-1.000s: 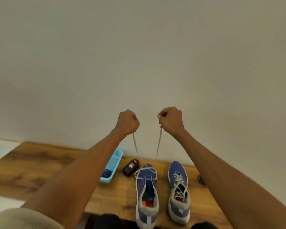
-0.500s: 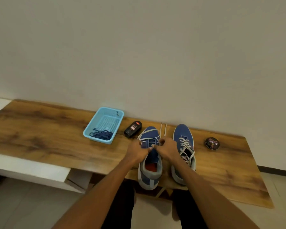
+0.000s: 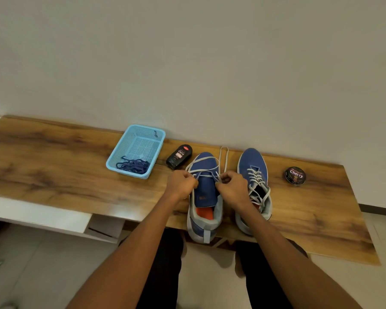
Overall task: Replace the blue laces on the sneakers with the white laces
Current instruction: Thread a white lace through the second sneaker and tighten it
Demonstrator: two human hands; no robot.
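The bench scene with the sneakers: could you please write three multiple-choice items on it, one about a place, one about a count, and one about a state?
1. Where do the blue laces lie?
A. In the light blue basket
B. On the floor
C. Inside a sneaker

2. How many "Cherry" polish containers stand on the bench?
A. One
B. Two
C. Four

3. What is the state of the left sneaker?
A. Fully laced in white
B. White lace only through its front eyelets
C. Still laced in blue

Answers:
1 A, the dark blue tangle sits in the basket's near end.
2 B, a black bottle and a round tin.
3 B, the left hand and right hand pinch the white lace; the right sneaker is fully laced.
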